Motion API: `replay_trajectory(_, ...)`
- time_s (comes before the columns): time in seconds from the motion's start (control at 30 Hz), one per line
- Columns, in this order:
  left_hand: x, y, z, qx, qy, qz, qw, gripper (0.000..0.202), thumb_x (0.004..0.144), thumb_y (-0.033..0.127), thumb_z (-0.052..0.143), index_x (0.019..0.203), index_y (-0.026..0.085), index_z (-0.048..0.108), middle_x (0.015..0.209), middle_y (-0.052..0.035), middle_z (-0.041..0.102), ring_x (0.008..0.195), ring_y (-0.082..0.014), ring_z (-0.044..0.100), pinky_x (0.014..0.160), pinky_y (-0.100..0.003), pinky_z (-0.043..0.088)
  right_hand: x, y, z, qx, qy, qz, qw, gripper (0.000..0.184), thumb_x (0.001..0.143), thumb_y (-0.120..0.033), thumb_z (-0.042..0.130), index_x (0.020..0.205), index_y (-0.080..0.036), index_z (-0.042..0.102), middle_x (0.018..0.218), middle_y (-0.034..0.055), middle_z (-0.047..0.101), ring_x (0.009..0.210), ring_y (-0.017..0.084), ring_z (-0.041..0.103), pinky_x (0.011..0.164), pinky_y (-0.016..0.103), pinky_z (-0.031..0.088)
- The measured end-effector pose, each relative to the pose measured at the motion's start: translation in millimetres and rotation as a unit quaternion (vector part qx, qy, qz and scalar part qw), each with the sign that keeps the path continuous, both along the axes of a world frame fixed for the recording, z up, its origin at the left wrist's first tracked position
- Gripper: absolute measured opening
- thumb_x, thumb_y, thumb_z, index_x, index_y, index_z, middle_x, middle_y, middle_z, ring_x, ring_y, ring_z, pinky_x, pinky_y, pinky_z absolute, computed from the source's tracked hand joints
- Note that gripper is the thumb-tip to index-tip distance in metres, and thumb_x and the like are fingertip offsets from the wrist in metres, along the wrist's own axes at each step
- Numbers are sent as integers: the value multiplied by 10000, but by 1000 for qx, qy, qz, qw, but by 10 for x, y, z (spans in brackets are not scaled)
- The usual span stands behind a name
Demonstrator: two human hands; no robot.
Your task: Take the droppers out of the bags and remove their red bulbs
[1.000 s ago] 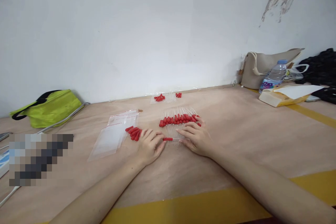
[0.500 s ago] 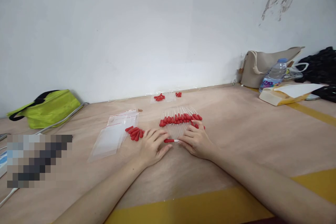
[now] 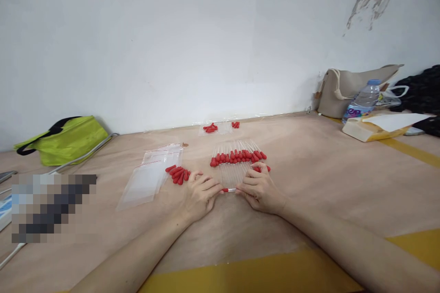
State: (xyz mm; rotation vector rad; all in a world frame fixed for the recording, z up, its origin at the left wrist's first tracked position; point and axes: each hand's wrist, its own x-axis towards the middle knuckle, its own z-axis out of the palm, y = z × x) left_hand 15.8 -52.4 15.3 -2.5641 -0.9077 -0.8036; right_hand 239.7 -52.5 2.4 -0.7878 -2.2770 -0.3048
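Dropper: thin clear tube with red rubber cap, at middle of table, toward near edge.
Left hand pinches cap end, right hand pinches tube end; fingers of both closed on it.
Judged light, stiff, slick, brittle if glass. Cap soft and grippy: best hold there, or on tube beside cap.
Row of droppers just behind, crowding right knuckles.
Loose caps and plastic bags to left.
Green bag and bottle along far edge, well apart.

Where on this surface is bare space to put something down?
Bare: the wide stretch between right hand and packet; also between green bag and zip bags. Crowded: around the droppers, red caps and left hand.
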Motion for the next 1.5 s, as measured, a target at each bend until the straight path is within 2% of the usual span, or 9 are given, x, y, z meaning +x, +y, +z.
replay_trajectory(0.17,-206,35,6,3,-93,51,994,175,833,189,468,819,227,639,786,-22,659,712,-148,564,747,-352,387,126,55,26,-9,71,-82,994,281,867,-301,440,707,-221,657,548,-16,558,633,113,473,832,326,258)
replay_trajectory(0.33,-327,148,73,-21,-220,74,972,235,861,217,421,1001,213,609,949,-64,552,795,-140,572,692,-274,474,93,121,-14,-25,135,-140,981,250,868,-342,450,883,-256,683,634,-4,633,595,99,518,762,289,279)
replay_trajectory(0.5,-650,382,198,6,-298,239,924,298,839,255,413,1045,161,605,968,-91,502,860,-175,558,732,-295,475,44,140,-15,-62,178,-149,971,259,870,-286,421,934,-225,665,743,26,669,682,125,573,751,287,299)
replay_trajectory(0.63,-956,520,218,-64,-305,308,899,311,813,346,442,1052,192,570,903,-49,582,828,-174,569,726,-287,457,-81,152,110,-118,187,-129,967,245,856,-318,448,865,-232,677,750,16,684,634,122,570,726,291,310)
replay_trajectory(0.77,-1022,554,175,-98,-266,314,906,287,766,398,491,961,201,567,911,-31,628,835,-187,579,692,-279,426,-274,216,185,-105,140,-122,977,217,846,-284,463,840,-245,676,690,-6,670,630,113,541,720,299,272)
replay_trajectory(1.0,-994,534,123,-185,-240,314,900,277,726,447,518,856,222,611,842,-6,650,790,-179,582,660,-263,402,-469,328,48,-29,16,-135,990,217,821,-211,455,717,-206,645,666,14,630,693,140,461,732,341,199)
replay_trajectory(1.13,-1026,544,107,-239,-266,310,881,340,731,496,482,824,201,623,851,-20,654,811,-184,576,616,-253,392,-478,280,52,-73,12,-129,989,232,813,-365,484,748,-207,641,715,18,640,713,149,456,747,349,194)
replay_trajectory(1.3,-1030,568,74,-227,-280,302,882,346,740,502,471,791,194,621,848,-24,656,803,-186,577,622,-255,401,-471,234,102,-102,6,-123,987,381,756,-551,503,755,-196,640,745,45,632,749,169,453,757,353,198)
replay_trajectory(1.5,-1078,612,27,-202,-286,311,883,314,761,469,469,815,199,618,822,-21,652,783,-189,582,666,-272,415,-491,233,129,-132,25,-124,983,394,731,-571,528,715,-193,637,709,36,633,726,162,463,726,336,200)
